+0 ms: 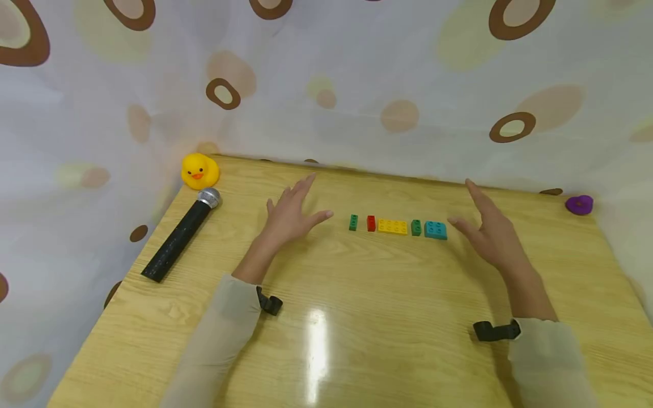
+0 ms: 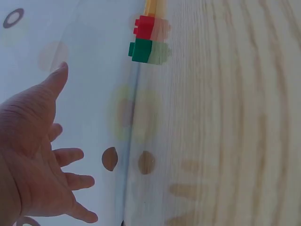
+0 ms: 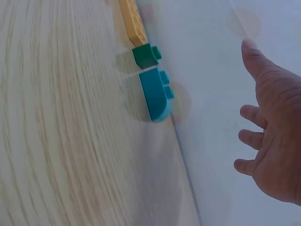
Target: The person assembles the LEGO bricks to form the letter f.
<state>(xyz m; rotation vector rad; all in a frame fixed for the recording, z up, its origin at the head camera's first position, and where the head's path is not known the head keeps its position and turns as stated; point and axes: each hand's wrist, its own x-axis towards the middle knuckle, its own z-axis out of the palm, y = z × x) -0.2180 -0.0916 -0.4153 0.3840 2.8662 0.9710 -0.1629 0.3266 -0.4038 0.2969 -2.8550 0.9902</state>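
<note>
A row of toy building bricks lies across the middle of the table: a green brick [image 1: 353, 222] at the left end, then a red brick [image 1: 370, 223], a long yellow brick [image 1: 392, 226], a second green brick [image 1: 416, 228] and a blue brick [image 1: 436, 230] with one rounded end [image 3: 155, 96]. My left hand [image 1: 291, 214] is held left of the row, fingers spread, touching no brick. On the other side, my right hand [image 1: 491, 233] is nearest the blue brick, apart from it, its fingers extended and holding nothing.
A yellow rubber duck [image 1: 200, 171] sits in the far left corner of the table [image 1: 377, 317]. Beside it lies a black microphone [image 1: 178, 241] along the left edge. Near the far right corner is a small purple object [image 1: 579, 205]. A patterned curtain [image 1: 326, 85] hangs behind.
</note>
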